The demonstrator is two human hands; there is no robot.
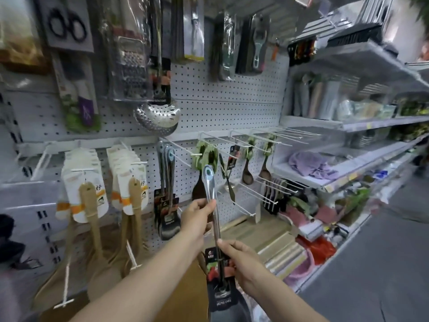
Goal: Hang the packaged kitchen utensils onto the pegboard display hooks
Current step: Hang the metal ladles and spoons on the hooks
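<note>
The packaged spatula (214,231) is held upright before the pegboard (209,94), its ringed handle tip just below a white display hook (183,148). The left hand (197,219) pinches the upper shaft between thumb and fingers. The right hand (239,259) pinches lower, at the label card (219,275). Matching spatulas (167,194) hang just left.

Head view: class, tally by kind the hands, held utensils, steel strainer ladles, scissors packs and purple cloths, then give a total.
Hands: 2, left hand and right hand
Held utensil: 1
Steel strainer ladle: 1
Scissors pack: 1
Purple cloth: 1
Total: 6
</note>
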